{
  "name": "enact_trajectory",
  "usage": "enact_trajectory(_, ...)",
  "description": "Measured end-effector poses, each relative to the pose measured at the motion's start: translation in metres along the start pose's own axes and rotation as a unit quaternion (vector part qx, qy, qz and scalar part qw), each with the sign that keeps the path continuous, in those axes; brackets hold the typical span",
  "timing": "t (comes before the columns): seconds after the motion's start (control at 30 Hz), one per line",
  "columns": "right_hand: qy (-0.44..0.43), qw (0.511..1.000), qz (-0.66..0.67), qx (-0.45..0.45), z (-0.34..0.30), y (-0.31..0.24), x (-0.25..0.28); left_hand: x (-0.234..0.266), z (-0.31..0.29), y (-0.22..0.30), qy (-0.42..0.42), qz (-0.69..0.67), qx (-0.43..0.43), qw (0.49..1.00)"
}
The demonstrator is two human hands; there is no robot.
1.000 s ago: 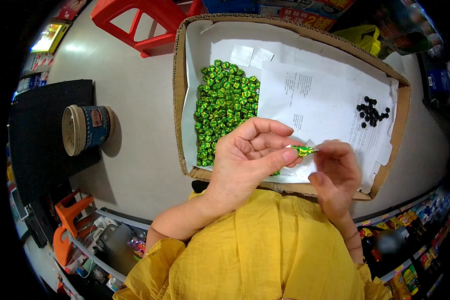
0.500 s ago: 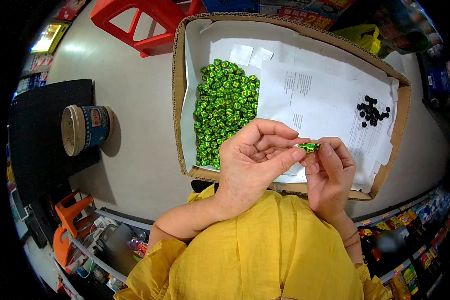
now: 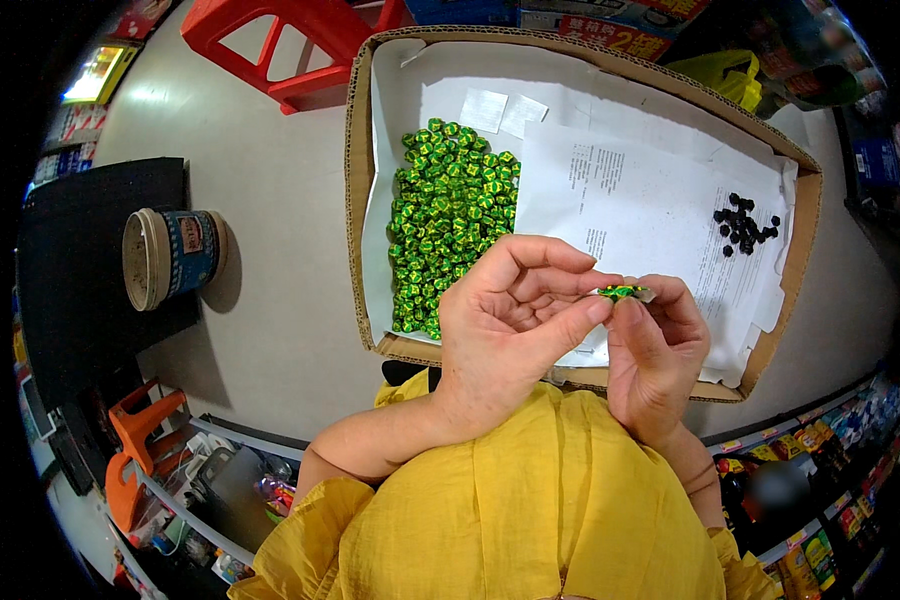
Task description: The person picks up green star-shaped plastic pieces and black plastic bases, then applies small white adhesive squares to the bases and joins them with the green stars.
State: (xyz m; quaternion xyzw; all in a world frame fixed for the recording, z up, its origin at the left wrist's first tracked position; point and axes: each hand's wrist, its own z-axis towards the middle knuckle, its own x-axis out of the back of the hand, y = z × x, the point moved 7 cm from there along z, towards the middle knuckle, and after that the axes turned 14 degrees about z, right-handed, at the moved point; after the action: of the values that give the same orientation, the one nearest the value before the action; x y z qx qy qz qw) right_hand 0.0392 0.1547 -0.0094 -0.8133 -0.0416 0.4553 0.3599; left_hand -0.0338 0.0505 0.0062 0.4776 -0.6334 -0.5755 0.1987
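Observation:
Between my two hands is a small green-and-yellow foil wrapper (image 3: pixel 625 292), one end in each pinch. My left hand (image 3: pixel 515 310) closes thumb and forefinger on its left end, the other fingers curled. My right hand (image 3: pixel 660 345) pinches the right end between thumb and fingers. Whether anything is inside the foil I cannot see. Beyond my left hand lies a heap of green-and-yellow foil-wrapped balls (image 3: pixel 448 215). A loose cluster of small black lumps (image 3: pixel 743 222) rests on the white paper (image 3: pixel 660 180) at the right.
A shallow cardboard box (image 3: pixel 355 190) lined with white paper surrounds all this. Two silvery squares (image 3: pixel 483 110) lie near its far side. On the left a tub (image 3: pixel 175 258) lies beside a black panel (image 3: pixel 90 260). A red stool (image 3: pixel 270 50) stands at the far left.
My right fingers have shifted on the foil, and its right end now shows flatter and spread out past the thumb. My left hand has barely moved.

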Motion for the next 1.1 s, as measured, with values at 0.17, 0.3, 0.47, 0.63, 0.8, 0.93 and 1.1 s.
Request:
enact_trajectory(0.17, -0.107, 0.936, -0.243, 0.232, -0.007, -0.02, -0.005, -0.001, -0.001, -0.001, -0.007, 0.002, 0.026, 1.0)
enact_trajectory(0.3, -0.264, 0.737, -0.454, 0.427, -0.02, -0.038, -0.037, 0.001, -0.001, -0.001, -0.013, 0.031, 0.043, 0.998)
enact_trajectory(0.47, -0.361, 0.639, -0.528, 0.427, -0.02, -0.038, -0.049, 0.004, 0.002, -0.002, -0.027, 0.023, 0.057, 0.998)
enact_trajectory(0.63, -0.236, 0.951, -0.152, 0.134, 0.006, -0.043, -0.017, 0.005, 0.003, 0.004, -0.067, 0.076, 0.078, 0.992)
enact_trajectory(0.8, -0.239, 0.921, -0.305, 0.033, 0.014, -0.032, -0.022, 0.002, 0.001, 0.007, -0.109, 0.141, 0.034, 0.983)
enact_trajectory(0.93, -0.227, 0.909, -0.346, 0.042, 0.014, -0.03, -0.023, 0.003, 0.004, 0.013, -0.085, 0.155, -0.008, 0.984)
enact_trajectory(1.1, -0.186, 0.934, -0.304, -0.021, 0.016, -0.023, -0.023, -0.001, 0.002, 0.031, -0.094, 0.327, -0.135, 0.931)
